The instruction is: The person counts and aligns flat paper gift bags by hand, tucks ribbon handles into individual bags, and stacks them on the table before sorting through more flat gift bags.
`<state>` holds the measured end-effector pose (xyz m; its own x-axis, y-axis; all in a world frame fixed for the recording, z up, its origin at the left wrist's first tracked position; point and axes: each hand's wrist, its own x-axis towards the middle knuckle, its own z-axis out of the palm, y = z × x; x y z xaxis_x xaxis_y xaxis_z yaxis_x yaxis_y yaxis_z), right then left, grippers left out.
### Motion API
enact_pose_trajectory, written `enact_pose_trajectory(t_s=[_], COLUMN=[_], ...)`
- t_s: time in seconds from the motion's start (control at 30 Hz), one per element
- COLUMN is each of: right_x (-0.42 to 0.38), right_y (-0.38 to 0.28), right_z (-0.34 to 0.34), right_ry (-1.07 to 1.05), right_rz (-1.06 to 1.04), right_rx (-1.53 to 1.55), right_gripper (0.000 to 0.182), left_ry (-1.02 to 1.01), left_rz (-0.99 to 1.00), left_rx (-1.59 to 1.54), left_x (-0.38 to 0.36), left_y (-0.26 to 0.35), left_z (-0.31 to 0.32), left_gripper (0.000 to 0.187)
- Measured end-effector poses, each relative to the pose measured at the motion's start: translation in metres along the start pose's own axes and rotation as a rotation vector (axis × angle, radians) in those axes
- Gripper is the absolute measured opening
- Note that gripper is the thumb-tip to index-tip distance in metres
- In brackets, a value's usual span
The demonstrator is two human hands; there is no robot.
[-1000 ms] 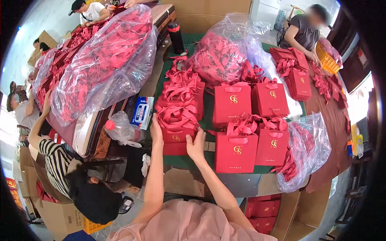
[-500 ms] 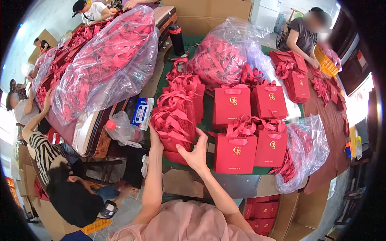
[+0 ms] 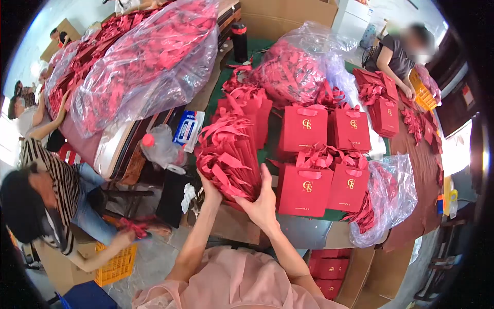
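A stack of red paper gift bags (image 3: 242,172) with ribbon handles stands at the near edge of the table, leaning towards me. My left hand (image 3: 210,191) presses on its left side, fingers partly hidden behind it. On the right side my right hand (image 3: 261,205) grips the same stack, thumb up along the bags. More red bags (image 3: 260,116) with loose ribbons stand just behind. To the right are several upright bundles of gift bags (image 3: 305,190) with gold lettering.
Clear plastic sacks of red bags lie on the left table (image 3: 149,67), at the back (image 3: 290,72) and at right (image 3: 391,195). A blue-white packet (image 3: 189,129), a plastic bottle (image 3: 160,147) and a black flask (image 3: 239,44) stand nearby. Co-workers sit at left and right.
The stack between my hands has tipped towards me, and both hands have moved slightly right. At lower left, a co-worker has leaned back, and a hand with red ribbon now shows.
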<state>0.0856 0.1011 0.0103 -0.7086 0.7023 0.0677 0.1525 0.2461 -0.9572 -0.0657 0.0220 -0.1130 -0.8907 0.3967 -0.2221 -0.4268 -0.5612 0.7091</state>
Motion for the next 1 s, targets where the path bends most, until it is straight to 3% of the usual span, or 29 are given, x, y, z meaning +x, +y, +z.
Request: enact_pose_trajectory(t_s=[0.1,0.13,0.23,0.3,0.4,0.47,0.53,0.63,0.67,0.8,0.87,1.0], right_x=[-0.015,-0.02,-0.04,-0.054,-0.07,-0.075,-0.081,-0.085,-0.086,-0.084,-0.085,-0.086], right_y=[-0.005,-0.006,-0.006,-0.008,-0.014,-0.02,-0.018,-0.022,-0.021,-0.025,-0.026,-0.029], right_z=[-0.012,-0.013,-0.027,-0.04,-0.056,-0.062,-0.065,-0.065,-0.065,-0.058,-0.057,-0.057], right_ry=[-0.022,0.019,0.004,-0.012,-0.027,-0.02,-0.006,-0.023,-0.03,-0.046,-0.037,-0.053], right_rz=[-0.009,-0.016,-0.021,-0.02,-0.048,-0.073,-0.121,-0.096,-0.119,-0.119,-0.145,-0.148], right_rx=[-0.021,0.028,-0.079,-0.107,-0.224,-0.247,-0.404,-0.425,-0.452,-0.465,-0.473,-0.538], right_gripper=[0.078,0.06,0.048,0.046,0.044,0.045,0.046,0.045,0.045,0.041,0.04,0.044], left_ry=[0.093,0.126,0.109,0.227,0.228,0.25,-0.023,0.015,0.001,-0.03,-0.301,-0.516], left_rz=[-0.071,-0.153,-0.202,-0.228,-0.26,-0.29,-0.253,0.148,0.275,0.345,0.376,0.462], left_rx=[-0.053,-0.089,-0.105,0.037,0.217,0.226,0.553,0.732,0.617,0.756,0.522,0.828], left_x=[-0.029,-0.035,-0.071,-0.097,-0.111,-0.12,-0.123,-0.133,-0.138,-0.152,-0.151,-0.145], left_y=[-0.002,-0.01,-0.02,-0.027,-0.063,-0.053,-0.046,-0.014,-0.006,0.021,0.031,0.035], left_z=[0.006,-0.005,-0.002,-0.002,-0.042,-0.041,-0.057,-0.037,-0.025,-0.01,0.001,0.007], left_gripper=[0.069,0.07,0.076,0.071,0.064,0.055,0.043,0.032,0.035,0.057,0.071,0.113])
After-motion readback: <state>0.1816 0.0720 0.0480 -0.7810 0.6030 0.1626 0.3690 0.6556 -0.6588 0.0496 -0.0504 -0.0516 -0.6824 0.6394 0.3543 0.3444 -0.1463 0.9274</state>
